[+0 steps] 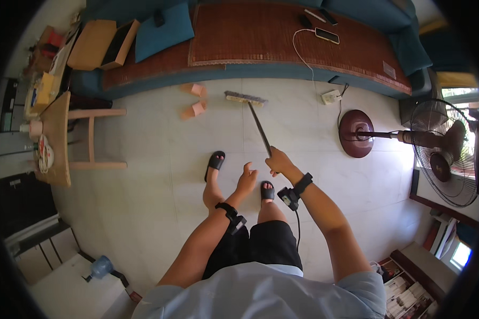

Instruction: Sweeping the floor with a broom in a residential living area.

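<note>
A pale blue shirt (266, 292) fills bottom centre; mid-frame, the right hand (280, 161) grips a broom (260, 129), the left hand (247, 179) empty, loosely curled. Sweeping seems underway; what remains is unclear.

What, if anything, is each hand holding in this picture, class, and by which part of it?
The right hand holds a broom by its dark handle, well away from the bristled head. The left hand appears to hold nothing.
</note>
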A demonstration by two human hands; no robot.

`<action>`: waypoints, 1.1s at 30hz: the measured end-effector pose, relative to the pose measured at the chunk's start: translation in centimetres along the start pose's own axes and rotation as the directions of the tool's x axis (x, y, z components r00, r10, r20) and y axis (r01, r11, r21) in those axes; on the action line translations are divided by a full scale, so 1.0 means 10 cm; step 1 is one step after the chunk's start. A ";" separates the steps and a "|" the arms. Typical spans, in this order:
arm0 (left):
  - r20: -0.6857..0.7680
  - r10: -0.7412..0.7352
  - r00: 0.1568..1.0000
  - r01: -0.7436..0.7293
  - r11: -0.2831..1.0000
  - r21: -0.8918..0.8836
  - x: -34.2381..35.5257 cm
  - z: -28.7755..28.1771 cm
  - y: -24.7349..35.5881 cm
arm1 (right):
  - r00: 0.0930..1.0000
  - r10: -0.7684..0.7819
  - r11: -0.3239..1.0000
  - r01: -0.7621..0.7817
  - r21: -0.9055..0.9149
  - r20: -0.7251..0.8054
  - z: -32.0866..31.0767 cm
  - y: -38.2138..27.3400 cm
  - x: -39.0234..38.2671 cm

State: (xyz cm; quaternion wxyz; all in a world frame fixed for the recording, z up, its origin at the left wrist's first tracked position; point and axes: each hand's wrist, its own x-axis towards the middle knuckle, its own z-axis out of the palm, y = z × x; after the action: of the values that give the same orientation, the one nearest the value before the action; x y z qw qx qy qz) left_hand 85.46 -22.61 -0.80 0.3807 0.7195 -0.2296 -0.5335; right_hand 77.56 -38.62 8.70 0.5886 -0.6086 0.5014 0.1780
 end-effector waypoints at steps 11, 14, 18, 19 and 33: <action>0.037 0.106 0.994 -0.109 0.989 0.101 0.73 -1.87 0.17 | 0.898 0.101 0.951 -0.213 -0.223 -0.428 0.84 -0.21 1.43; 0.020 -0.087 0.996 0.077 0.947 0.311 0.90 -2.18 0.06 | 0.893 0.175 0.959 -0.251 -0.135 -0.416 1.10 0.06 1.18; 0.080 -0.122 0.989 0.082 0.918 0.388 1.05 -2.09 -0.01 | 0.867 0.257 0.919 -0.356 -0.171 -0.427 1.37 0.40 0.44; 0.150 -0.100 0.984 0.035 0.923 0.383 1.07 -1.99 -0.01 | 0.852 0.307 0.902 -0.403 -0.157 -0.424 1.47 0.48 0.19; 0.609 -0.167 0.775 -0.110 0.914 0.391 0.19 -0.91 -0.28 | 0.846 0.530 0.552 -0.295 0.780 -0.055 2.12 0.34 -1.84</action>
State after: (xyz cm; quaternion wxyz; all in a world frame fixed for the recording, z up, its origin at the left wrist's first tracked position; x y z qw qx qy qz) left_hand 94.45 -19.52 -2.84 0.1158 0.5650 -0.4379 -0.6896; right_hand 74.75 -11.62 16.55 0.6466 -0.1943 0.7377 0.0019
